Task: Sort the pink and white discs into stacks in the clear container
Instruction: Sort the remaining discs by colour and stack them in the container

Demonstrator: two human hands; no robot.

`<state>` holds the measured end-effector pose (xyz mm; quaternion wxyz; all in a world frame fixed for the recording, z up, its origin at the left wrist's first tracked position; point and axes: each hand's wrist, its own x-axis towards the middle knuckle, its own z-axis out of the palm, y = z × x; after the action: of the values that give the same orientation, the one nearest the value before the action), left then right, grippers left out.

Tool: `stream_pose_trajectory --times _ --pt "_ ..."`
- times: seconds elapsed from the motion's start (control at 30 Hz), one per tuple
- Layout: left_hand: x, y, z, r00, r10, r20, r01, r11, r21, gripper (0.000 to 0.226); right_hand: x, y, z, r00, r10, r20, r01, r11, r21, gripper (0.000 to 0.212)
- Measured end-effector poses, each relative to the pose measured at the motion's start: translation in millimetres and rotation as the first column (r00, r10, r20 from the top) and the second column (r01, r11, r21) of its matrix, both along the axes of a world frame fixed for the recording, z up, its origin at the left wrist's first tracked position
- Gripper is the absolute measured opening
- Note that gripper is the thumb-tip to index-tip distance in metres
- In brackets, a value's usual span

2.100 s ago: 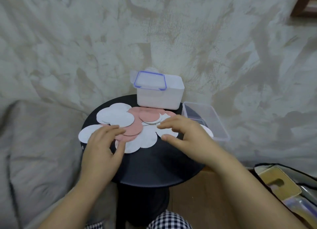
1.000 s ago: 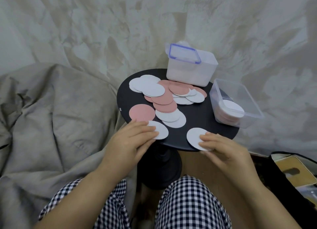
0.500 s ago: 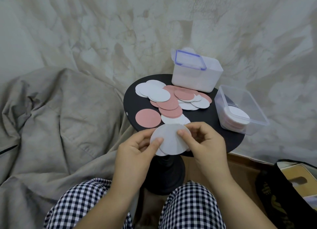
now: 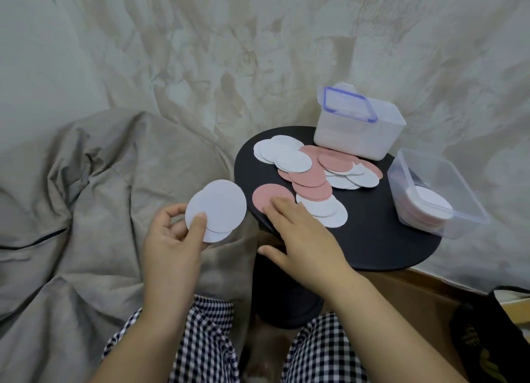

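White discs (image 4: 218, 207), two or three fanned together, were pinched in the left hand (image 4: 172, 239), off the tabletop's near-left edge and over grey bedding (image 4: 86, 181). Grip narrow: thumb on the face, fingers curled behind.

Right hand (image 4: 304, 233) lay flat with straight fingers, tips on a lone pink disc (image 4: 266, 196) at the rim of the tabletop (image 4: 372, 239). Thumb hung below the edge. Grip slack, holding nothing.

Just beyond, the mixed pile (image 4: 309, 170) of pink and white lay overlapped and unsorted.

Clear container (image 4: 459, 187) stood at the right edge, holding a short stack (image 4: 427, 207), pink below and white on top. Lidded box (image 4: 358, 133) stood farthest back.

Step, as judged: collecting loose discs by colour, with most of the sorting undone. The next move probably called for sliding the pink disc over the rim so that the thumb could catch it from beneath, since thin flat discs resist lifting straight up. It should also stay apart from the whites already in hand.
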<state>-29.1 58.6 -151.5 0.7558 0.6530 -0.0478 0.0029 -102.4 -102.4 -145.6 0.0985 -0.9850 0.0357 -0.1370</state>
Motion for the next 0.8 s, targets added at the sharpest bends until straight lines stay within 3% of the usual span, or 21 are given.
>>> stream_pose_trajectory --times 0.13,0.2,0.27,0.33,0.4,0.47,0.5,0.63,0.8 --pt "-4.6 -2.4 -1.8 1.000 -0.028 -0.007 0.028 1.000 0.010 0.013 -17.9 -4.1 -9.2 0.945 -0.032 0.324 -0.005 0.994 0.113 0.018" --pt "-7.0 -6.1 -3.3 0.999 -0.052 -0.018 0.052 0.998 0.020 0.013 -27.6 -6.5 -8.2 0.904 -0.029 0.426 -0.051 0.983 0.174 0.011" --pt "-9.2 -10.9 -4.5 0.995 -0.088 -0.042 0.088 0.996 0.003 0.012 -37.0 -8.0 -0.6 0.877 -0.135 0.461 -0.052 0.927 0.371 0.014" --pt "-11.8 -16.5 -4.7 0.990 -0.125 -0.064 0.122 0.991 -0.046 0.013 -45.4 -9.5 8.1 0.857 -0.308 0.412 -0.019 0.781 0.624 0.020" --pt "-15.2 -22.7 -2.4 0.984 -0.165 -0.067 0.160 0.984 -0.083 0.014 -51.6 -12.0 12.7 0.846 -0.429 0.315 -0.014 0.573 0.819 0.016" --pt "-20.7 -28.9 1.7 0.969 -0.242 -0.057 0.234 0.966 -0.111 0.015 -55.7 -14.4 14.4 0.845 -0.474 0.248 -0.034 0.415 0.909 0.013" --pt "-24.6 -32.2 3.5 0.952 -0.301 -0.048 0.293 0.948 -0.125 0.015 -57.0 -14.4 14.8 0.842 -0.483 0.238 -0.040 0.384 0.922 0.012" --pt "-43.5 -46.4 11.4 0.846 -0.534 0.013 0.532 0.842 -0.091 0.014 -59.2 -10.7 11.4 0.815 -0.515 0.268 -0.034 0.418 0.908 0.010" --pt "-51.8 -64.6 11.6 0.791 -0.601 0.116 0.598 0.799 0.065 0.014 -62.6 -12.3 7.0 0.794 -0.542 0.275 -0.014 0.437 0.899 0.017"
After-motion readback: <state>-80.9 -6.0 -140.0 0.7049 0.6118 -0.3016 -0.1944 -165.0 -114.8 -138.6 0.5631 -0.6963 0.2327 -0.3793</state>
